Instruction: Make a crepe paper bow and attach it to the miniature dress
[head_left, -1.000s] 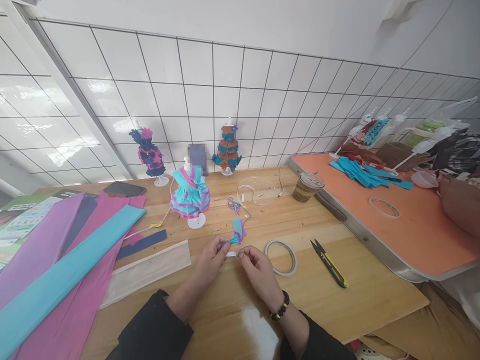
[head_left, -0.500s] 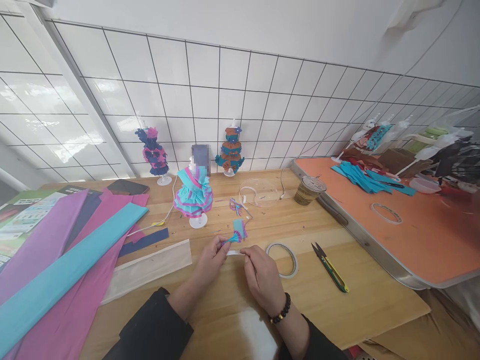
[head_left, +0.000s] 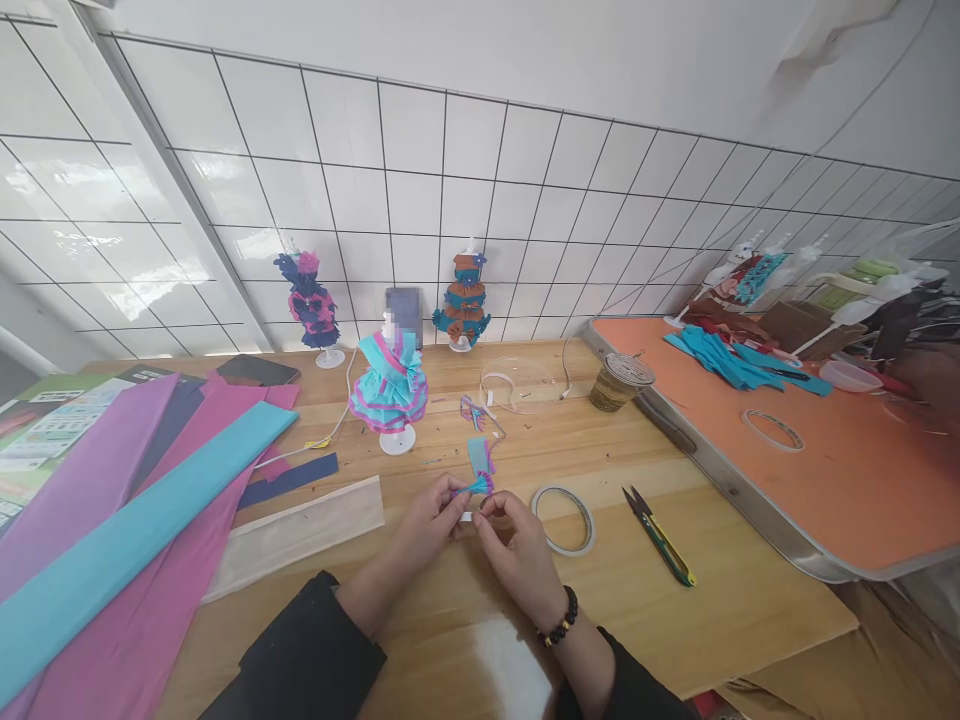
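My left hand is closed, pinching a small gathered piece of turquoise and purple crepe paper that fans out past the fingertips. Between my two hands shows a short strip of white tape. The thumb and index finger of my right hand pinch its right end. Just beyond the hands lies a flat turquoise scrap with a purple edge. A roll of tape rests beside my right hand. Farther back stands a small dress form in a turquoise and pink ruffled paper dress.
Yellow-green thread snips lie at right, with a lidded cup behind. Crepe paper sheets cover the left side. Two more dressed forms stand by the tiled wall. An orange table adjoins at right.
My right fingertips have drawn nearer the left hand, and less of the white strip shows between them. The gathered paper has shifted slightly toward me and right.
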